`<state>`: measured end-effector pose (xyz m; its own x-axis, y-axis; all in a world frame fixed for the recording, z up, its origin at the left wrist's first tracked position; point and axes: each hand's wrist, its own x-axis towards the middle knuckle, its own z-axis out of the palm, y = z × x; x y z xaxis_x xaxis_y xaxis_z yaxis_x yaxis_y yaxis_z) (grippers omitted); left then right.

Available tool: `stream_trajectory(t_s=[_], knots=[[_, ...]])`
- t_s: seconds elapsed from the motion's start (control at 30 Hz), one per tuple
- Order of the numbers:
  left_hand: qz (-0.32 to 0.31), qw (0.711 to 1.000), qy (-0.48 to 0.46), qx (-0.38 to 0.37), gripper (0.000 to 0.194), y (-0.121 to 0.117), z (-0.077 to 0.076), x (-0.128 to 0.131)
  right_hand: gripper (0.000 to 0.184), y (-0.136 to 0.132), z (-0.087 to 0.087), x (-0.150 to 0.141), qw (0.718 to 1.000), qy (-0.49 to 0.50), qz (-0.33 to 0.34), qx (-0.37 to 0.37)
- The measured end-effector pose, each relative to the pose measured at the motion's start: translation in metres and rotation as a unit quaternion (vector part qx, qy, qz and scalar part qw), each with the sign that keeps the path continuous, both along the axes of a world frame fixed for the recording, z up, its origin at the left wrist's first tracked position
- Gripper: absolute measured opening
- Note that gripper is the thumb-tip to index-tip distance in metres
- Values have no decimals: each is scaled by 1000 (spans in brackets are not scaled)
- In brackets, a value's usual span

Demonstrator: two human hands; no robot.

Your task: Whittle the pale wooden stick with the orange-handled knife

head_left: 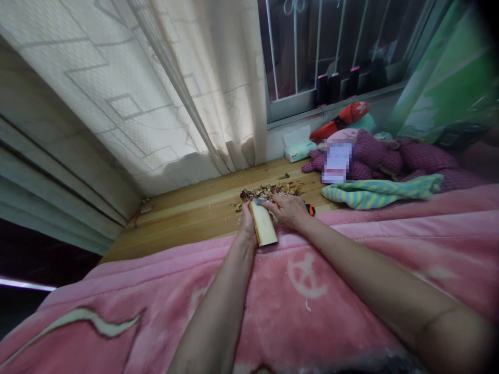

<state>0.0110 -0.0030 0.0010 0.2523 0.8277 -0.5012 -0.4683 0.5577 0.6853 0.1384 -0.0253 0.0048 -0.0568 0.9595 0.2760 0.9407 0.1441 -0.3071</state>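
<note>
A pale billet [263, 223], wood by the look of it, is being gripped at the front edge of the bench, tilted with its lower end out over the quilt. It is judged light and stiff, though its smooth, pale faces could prove slippery; the lower end, clear of the blade, offers the safest hold. The left hand [247, 221] is clamped around its near side. At 3 o'clock, the right hand [286, 210] is closed on an orange-handled knife [311, 209], its blade brought against the billet's top. At 12 o'clock, a heap of wood shavings [267, 192] is piled on the wooden bench [187, 223]. Farther out at 1 o'clock stands a tissue packet [298, 146], its contents hidden, while a striped cloth [380, 191] lies at 2 o'clock. A pink quilt [117, 311] spreads across 6 o'clock.
</note>
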Motion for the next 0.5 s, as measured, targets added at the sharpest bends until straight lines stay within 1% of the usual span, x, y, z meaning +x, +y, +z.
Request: stream_trajectory(t_s=[0.13,0.3,0.37,0.5], knots=[[-14,1000,14,9,47,2,-1,-1,58,1,0,-1,1000,0,-8,-9],[-49,998,40,29,50,5,-3,-5,58,0,-1,1,1000,9,-15,-24],[-58,998,32,21,50,6,-3,-7,59,-1,-2,2,1000,15,-3,-17],[-48,999,10,4,49,9,-1,-11,60,-6,-3,3,998,11,55,1]])
